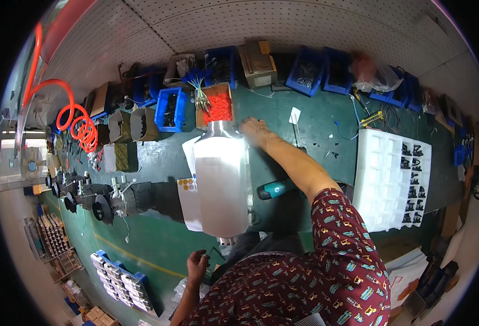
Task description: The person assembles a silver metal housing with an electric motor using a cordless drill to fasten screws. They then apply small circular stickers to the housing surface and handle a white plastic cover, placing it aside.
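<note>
A large brushed-metal cylinder (221,182) with narrowed ends stands before me, its near end over the bench edge. My right hand (254,132) is beside its far neck with the fingers curled in; whatever they hold is hidden. Just left of that hand is a cardboard box of small red parts (217,107). Low at the near end of the cylinder, my left hand (197,265) hangs off the bench. Its fingers are bent together, and anything in them is too small to name. White paper with round yellow stickers (187,185) lies partly under the cylinder.
A teal-and-black power tool (276,189) lies right of the cylinder. Farther right sits a white foam tray (383,179) holding black parts. Blue bins (170,110) line the back. Motor-like units (131,198) stand at left, under a coiled orange hose (82,127).
</note>
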The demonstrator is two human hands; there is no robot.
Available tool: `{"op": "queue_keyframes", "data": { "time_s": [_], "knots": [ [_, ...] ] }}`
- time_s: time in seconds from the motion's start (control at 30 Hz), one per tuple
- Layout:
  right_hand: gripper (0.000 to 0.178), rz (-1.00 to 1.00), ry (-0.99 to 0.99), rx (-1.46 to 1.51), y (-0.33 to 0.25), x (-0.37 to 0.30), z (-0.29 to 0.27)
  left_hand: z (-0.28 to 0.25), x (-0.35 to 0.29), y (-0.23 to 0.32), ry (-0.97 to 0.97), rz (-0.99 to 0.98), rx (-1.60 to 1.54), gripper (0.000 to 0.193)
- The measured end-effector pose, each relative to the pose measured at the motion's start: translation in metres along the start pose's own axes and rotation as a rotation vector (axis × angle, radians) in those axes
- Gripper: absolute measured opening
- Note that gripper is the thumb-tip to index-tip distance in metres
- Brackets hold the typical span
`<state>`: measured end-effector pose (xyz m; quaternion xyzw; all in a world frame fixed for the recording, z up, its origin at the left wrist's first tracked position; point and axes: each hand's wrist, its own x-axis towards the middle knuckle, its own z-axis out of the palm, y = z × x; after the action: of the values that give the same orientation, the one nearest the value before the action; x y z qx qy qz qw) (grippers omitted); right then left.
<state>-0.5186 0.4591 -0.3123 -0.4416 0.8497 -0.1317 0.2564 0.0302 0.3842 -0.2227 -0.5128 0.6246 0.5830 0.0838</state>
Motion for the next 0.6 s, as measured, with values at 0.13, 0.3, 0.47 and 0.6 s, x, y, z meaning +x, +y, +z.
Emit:
{"op": "queue_keyframes", "data": {
  "time_s": [0.13,0.3,0.47,0.6],
  "knots": [
    [0.03,0.009,-0.009,0.05,0.0007,-0.004,-0.0002,-0.0005,-0.0022,-0.0048,-0.028,-0.013,0.024,0.027],
    [0.03,0.031,0.019,0.072,0.0046,-0.0024,0.0055,0.0008,-0.0006,-0.0054,-0.055,-0.027,0.045,0.027],
    [0.031,0.037,0.005,0.077,0.0005,-0.002,0.0029,-0.0011,0.0017,-0.0088,-0.044,-0.042,0.026,0.028],
    [0.03,0.048,0.009,0.09,0.0018,-0.0003,0.0063,-0.0031,0.0015,-0.0106,-0.064,-0.017,0.023,0.029]
  ]
}}
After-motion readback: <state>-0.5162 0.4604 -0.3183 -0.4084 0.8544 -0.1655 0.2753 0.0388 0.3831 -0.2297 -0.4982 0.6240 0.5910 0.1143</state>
